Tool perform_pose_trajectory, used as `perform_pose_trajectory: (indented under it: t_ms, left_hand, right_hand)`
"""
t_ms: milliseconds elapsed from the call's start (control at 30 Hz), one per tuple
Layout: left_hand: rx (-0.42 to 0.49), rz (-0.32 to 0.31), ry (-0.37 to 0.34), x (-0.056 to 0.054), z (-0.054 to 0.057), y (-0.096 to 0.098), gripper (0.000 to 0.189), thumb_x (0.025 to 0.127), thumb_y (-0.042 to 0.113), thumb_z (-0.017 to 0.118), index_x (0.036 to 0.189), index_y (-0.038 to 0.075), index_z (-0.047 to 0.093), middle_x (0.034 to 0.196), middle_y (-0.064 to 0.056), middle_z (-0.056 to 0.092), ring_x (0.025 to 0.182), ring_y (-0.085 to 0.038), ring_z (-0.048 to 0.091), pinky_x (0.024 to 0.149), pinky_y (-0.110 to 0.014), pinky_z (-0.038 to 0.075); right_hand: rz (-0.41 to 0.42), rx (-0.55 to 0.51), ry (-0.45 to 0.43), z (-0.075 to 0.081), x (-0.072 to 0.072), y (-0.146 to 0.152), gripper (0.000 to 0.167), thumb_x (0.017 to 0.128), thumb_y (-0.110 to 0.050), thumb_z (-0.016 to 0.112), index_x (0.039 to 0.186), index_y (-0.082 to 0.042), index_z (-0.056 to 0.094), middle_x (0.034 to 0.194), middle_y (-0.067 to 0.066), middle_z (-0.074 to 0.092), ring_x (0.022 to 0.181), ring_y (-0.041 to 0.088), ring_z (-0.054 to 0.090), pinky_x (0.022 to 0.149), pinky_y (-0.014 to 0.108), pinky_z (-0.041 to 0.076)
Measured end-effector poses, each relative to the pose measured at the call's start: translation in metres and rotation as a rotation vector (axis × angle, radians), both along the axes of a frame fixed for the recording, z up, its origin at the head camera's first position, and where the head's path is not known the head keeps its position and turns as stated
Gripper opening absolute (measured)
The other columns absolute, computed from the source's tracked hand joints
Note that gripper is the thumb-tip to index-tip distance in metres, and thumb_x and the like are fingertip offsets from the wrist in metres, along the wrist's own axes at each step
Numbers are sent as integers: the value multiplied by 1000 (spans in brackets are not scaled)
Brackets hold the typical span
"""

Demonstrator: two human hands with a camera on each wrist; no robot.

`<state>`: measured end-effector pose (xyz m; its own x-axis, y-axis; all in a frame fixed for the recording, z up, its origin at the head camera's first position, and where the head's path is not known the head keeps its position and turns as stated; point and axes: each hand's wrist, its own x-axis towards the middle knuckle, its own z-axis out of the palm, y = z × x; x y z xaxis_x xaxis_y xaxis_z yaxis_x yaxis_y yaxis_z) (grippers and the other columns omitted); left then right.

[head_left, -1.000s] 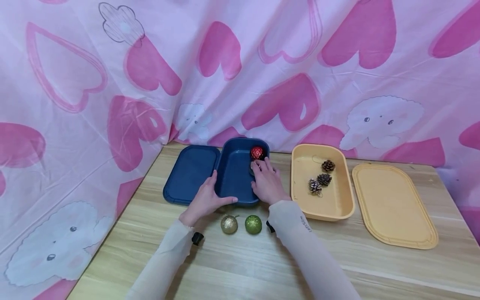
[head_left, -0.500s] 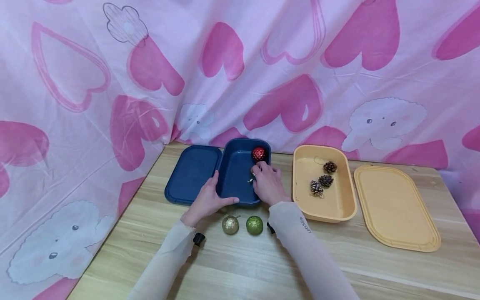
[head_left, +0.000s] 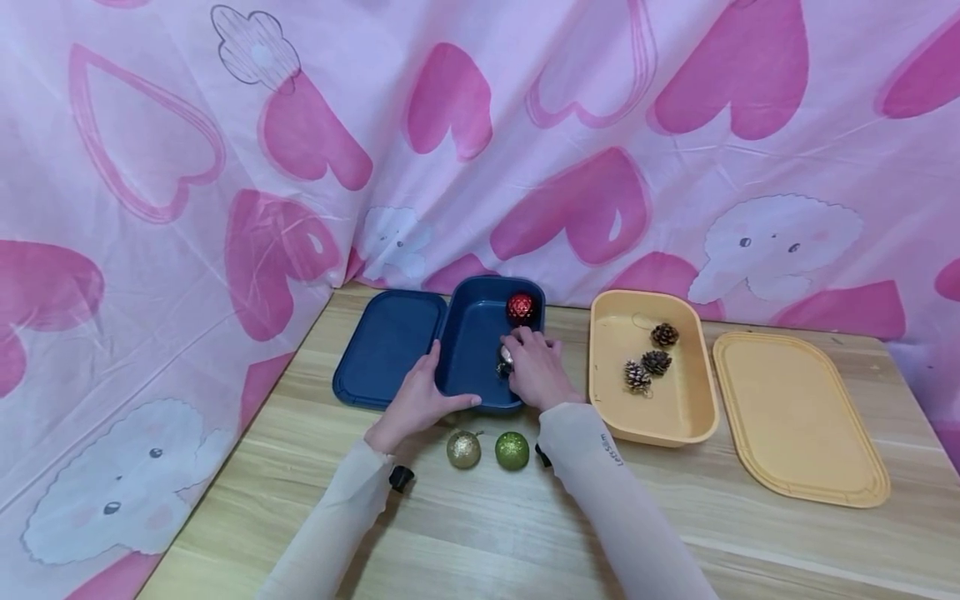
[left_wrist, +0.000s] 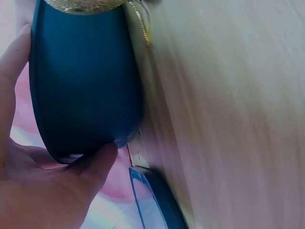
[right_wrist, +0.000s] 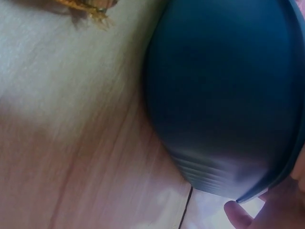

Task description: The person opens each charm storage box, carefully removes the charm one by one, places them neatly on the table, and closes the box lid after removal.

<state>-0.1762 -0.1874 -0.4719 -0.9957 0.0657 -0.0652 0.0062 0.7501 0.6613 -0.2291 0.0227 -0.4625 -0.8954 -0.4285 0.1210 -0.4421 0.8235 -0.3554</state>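
Observation:
My left hand (head_left: pixel 414 403) holds the front left corner of the open blue box (head_left: pixel 468 375), thumb along the front rim, other fingers along the left side. The left wrist view shows that box (left_wrist: pixel 86 81) close up, with the thumb (left_wrist: pixel 14 62) at its rim. Inside the box, my right hand (head_left: pixel 538 371) holds a small silvery ball ornament (head_left: pixel 506 358) in bent fingers, partly covering it. A red ball ornament (head_left: pixel 521 309) lies behind it in the box. In front of the box are a gold glitter ball ornament (head_left: pixel 463 450) and a green one (head_left: pixel 512 451).
A blue lid (head_left: pixel 388 350) lies left of the blue box. To the right stands a yellow box (head_left: pixel 611 408) with several pine cones (head_left: pixel 656 362), and beyond it a yellow lid (head_left: pixel 802 417). A pink heart-print cloth (head_left: pixel 562 208) hangs behind the wooden table (head_left: pixel 465 542).
The silvery ornament, mostly covered a second ago, now shows more beside the right fingertips and sits slightly nearer the front. The left hand keeps its place; the head view has shifted slightly.

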Motion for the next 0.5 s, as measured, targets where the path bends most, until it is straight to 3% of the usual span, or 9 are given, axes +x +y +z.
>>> perform_pose_trajectory:
  t_ms: [167, 300, 367, 500]
  left_hand:
    - [87, -5, 0, -2, 0, -1, 120, 70, 53, 81, 154, 2, 13, 158, -20, 22, 145, -35, 26, 115, -50, 30]
    - [169, 17, -18, -3, 3, -5, 101, 80, 46, 76, 153, 5, 19, 156, -19, 28, 143, -35, 30, 114, -52, 32]
    - [231, 55, -23, -3, 3, -8, 84, 87, 38, 70, 151, 6, 26, 151, -21, 36, 138, -36, 38, 111, -52, 36]
    - [415, 188, -33, -5, 3, -13, 52, 95, 20, 61, 141, 2, 45, 134, -24, 55, 120, -33, 57, 101, -45, 47]
  right_hand:
    - [7, 14, -2, 0, 0, -1, 52, 83, -7, 67, 134, -9, 55, 135, 12, 51, 123, 34, 46, 98, 56, 33]
    - [12, 5, -10, -1, -1, -1, 53, 82, -8, 67, 134, -10, 55, 134, 11, 51, 122, 34, 45, 99, 56, 33]
    - [13, 0, -11, -1, -1, -1, 52, 82, -7, 67, 133, -10, 55, 134, 11, 51, 122, 33, 46, 99, 56, 33]
    - [13, -3, -4, -3, -3, 1, 52, 81, -8, 69, 131, -10, 56, 131, 10, 52, 120, 32, 47, 100, 56, 33]
